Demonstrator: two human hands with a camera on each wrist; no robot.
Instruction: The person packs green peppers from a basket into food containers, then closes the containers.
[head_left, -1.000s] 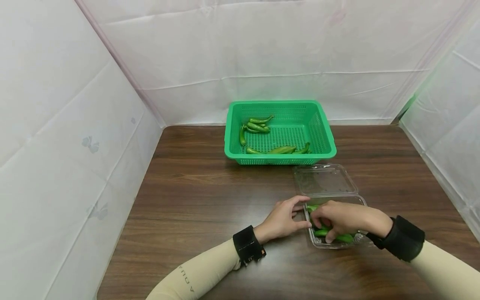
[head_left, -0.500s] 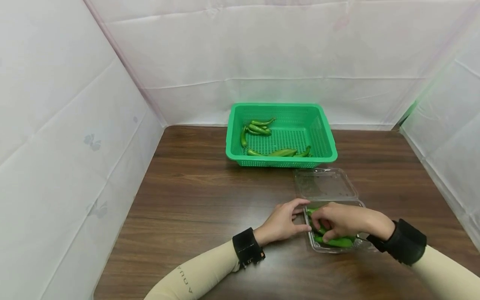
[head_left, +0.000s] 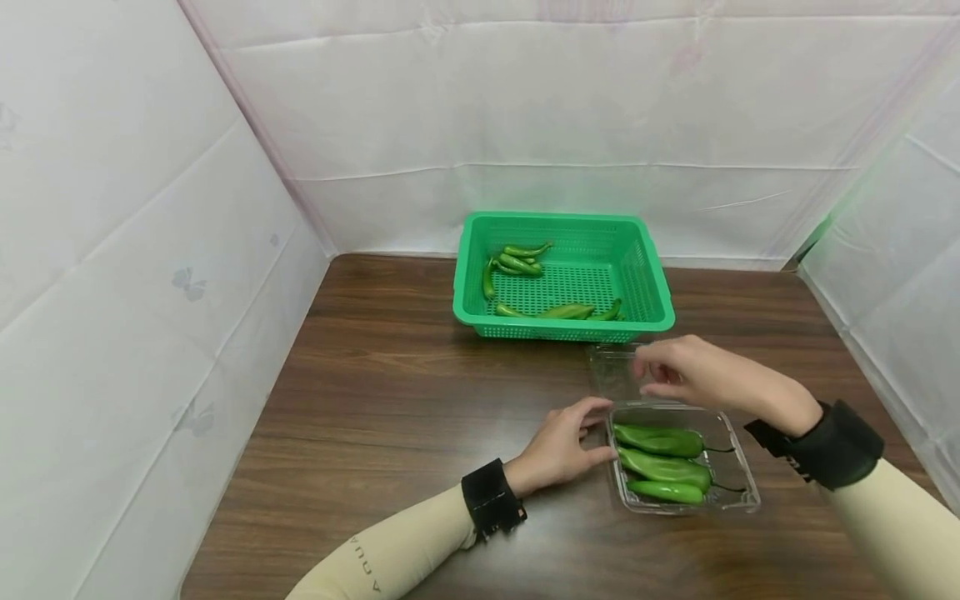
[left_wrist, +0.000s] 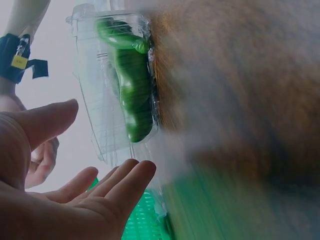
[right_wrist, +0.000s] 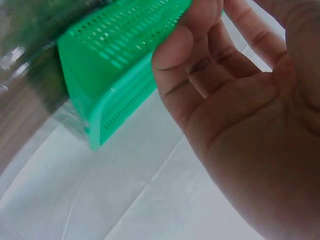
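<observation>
Broadly, a dark wooden desk (head_left: 390, 400) is filling the view, with white sheeting standing around it. Toward twelve o'clock a green perforated basket (head_left: 645, 283) is sitting on the desk, with several green peppers lying inside along its left and near walls. Just at six o'clock of the basket, a clear plastic clamshell container (head_left: 738, 487) is lying with its lid (head_left: 611, 367) folded back toward the basket. Three green peppers (head_left: 663, 467) are lying side by side in its tray, stems pointing to three o'clock. The left hand (head_left: 558, 446) is resting at nine o'clock of the tray, fingers relaxed and released, fingertips touching its rim. The right hand (head_left: 686, 371) is hovering over the lid at twelve o'clock of the tray, fingers loosely curled, grasping nothing.
</observation>
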